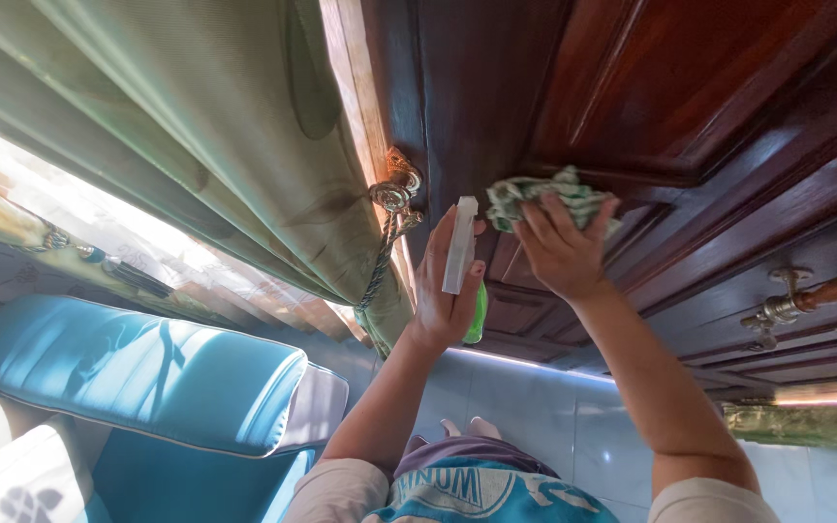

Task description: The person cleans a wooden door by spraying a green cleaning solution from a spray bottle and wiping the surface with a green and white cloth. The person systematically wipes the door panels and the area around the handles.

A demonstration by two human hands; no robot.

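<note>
Pressing a soft green cloth (546, 197) flat on the dark wooden door (690, 107), the right hand (562, 254) bunches it easily. Left hand (446, 291) wraps the light plastic spray bottle (460, 247) around its middle.

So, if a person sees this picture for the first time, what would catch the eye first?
Probably the right hand pressing a crumpled green cloth against the dark wooden door at centre. Beside it, the left hand holds a spray bottle. The green curtain fills the upper left.
</note>
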